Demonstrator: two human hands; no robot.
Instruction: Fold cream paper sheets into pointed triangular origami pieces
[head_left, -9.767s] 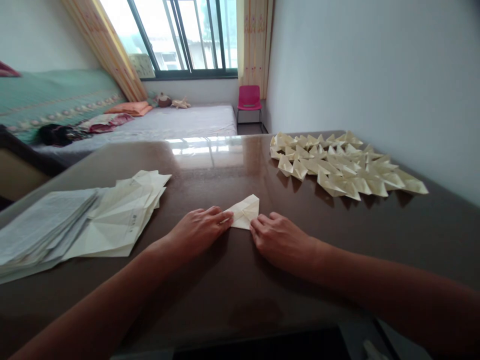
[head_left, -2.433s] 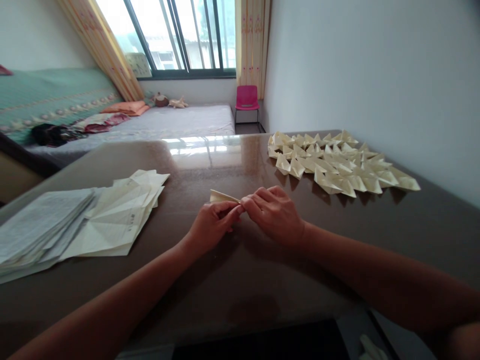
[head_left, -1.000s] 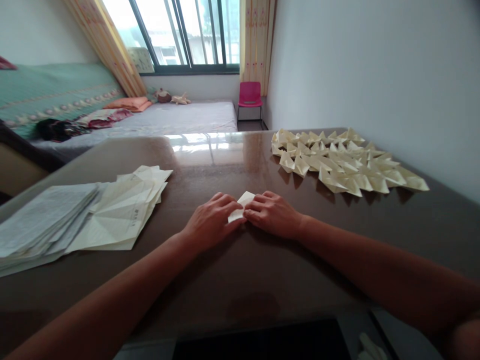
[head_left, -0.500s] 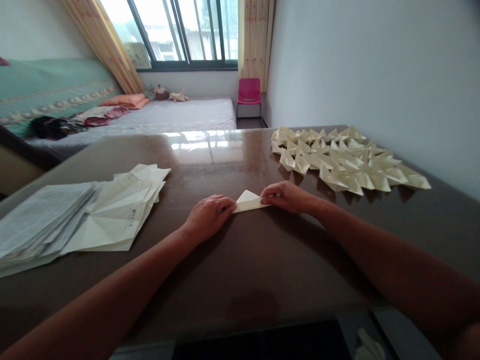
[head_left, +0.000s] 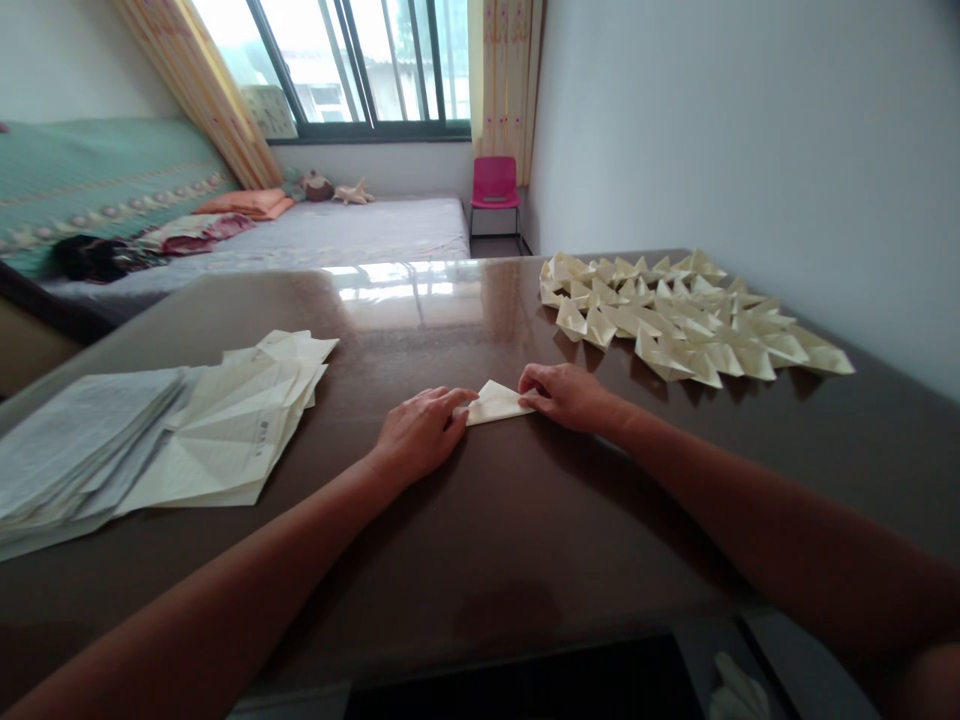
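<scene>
A small folded piece of cream paper (head_left: 495, 403), with a triangular peak at its far side, lies on the brown table between my two hands. My left hand (head_left: 424, 432) grips its left end, thumb near the front edge and fingers over the top. At the right end, my right hand (head_left: 562, 395) pinches the paper between thumb and fingers. The fingertips partly cover both ends of the fold.
Rows of folded paper boats (head_left: 675, 320) stand at the table's right, near the wall. Printed and creased sheets (head_left: 217, 430) are stacked at the left. Beyond the glossy table (head_left: 420, 560) are a bed (head_left: 405, 225) and a pink chair (head_left: 495, 185).
The fingers of both hands have shifted slightly on the folded paper, and its front band now looks narrower. The whole view has turned a little.
</scene>
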